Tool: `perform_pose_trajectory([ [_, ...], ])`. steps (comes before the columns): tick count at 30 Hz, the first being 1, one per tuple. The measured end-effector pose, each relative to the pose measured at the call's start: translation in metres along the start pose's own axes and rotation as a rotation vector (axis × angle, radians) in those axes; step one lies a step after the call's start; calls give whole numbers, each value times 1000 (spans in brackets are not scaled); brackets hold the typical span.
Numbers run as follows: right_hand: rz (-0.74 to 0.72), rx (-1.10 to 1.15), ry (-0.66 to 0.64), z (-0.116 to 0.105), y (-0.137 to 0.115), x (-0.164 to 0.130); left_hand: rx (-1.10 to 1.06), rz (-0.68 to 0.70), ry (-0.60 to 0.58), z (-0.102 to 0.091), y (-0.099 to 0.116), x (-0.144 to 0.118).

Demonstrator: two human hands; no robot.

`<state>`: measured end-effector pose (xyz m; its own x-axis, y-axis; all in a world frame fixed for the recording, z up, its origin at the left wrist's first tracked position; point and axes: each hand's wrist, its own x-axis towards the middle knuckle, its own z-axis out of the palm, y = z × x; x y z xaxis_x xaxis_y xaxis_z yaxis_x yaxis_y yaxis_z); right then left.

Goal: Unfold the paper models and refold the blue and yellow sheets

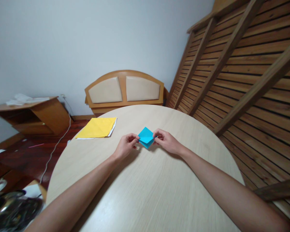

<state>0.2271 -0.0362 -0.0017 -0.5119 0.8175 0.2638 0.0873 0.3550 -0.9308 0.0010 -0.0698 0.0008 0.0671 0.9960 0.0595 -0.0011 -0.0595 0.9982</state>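
Observation:
A small folded piece of blue paper (145, 133) is held between my two hands above the middle of the round table (145, 187). It looks like a diamond, with a crease across it and layers parting at the lower side. My left hand (127, 145) pinches its left corner between thumb and fingers. At the opposite corner, my right hand (168, 141) grips the paper the same way. The fingertips cover both side corners.
A stack of yellow and white paper sheets (98, 128) lies at the table's left edge. Behind the table stands a wooden headboard (124, 87). Wooden slats (232, 80) lean along the right side. A low cabinet (45, 112) and a white cable (55, 145) are at the left.

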Motion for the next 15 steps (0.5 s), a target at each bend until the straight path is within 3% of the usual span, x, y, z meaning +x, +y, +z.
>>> perform_pose_trajectory([
  [15,62,-81,11,-2,6,1,7,-42,2,1,0,0],
])
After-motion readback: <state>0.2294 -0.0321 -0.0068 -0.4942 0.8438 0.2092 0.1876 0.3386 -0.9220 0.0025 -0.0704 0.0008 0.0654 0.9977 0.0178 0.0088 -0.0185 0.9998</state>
